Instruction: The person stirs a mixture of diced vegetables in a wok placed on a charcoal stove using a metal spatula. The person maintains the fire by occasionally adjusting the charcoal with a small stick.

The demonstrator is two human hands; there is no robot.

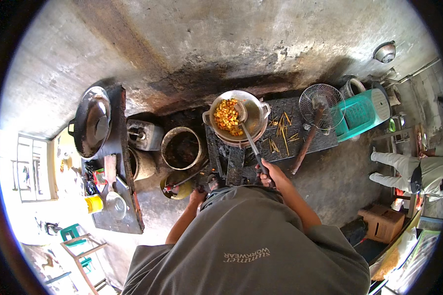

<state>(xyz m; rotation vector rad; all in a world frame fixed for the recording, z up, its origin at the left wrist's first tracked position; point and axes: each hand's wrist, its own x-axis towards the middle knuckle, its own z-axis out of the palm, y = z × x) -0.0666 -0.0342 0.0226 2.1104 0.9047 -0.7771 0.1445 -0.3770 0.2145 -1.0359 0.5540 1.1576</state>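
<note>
My right hand (273, 174) is closed around the dark handle of a long metal ladle (250, 137). The ladle's round head lies inside a two-handled metal wok (257, 123), against a heap of small diced yellow-orange food (227, 116). That food fills the wok's left side. My left hand (197, 197) is low at my left side, near a yellowish gas cylinder (167, 192) with a hose. Its fingers look curled by something small and dark; what it holds, if anything, is unclear.
Thin sticks (282, 131) lie scattered on the dark worktop (315, 144), beside a wire-mesh strainer (313, 101) with a wooden handle. A green plastic stool (361, 110) is beyond. Left are a bucket (181, 167) and a dark table (131, 217) with a large pan (90, 129). A person (409, 171) stands far right.
</note>
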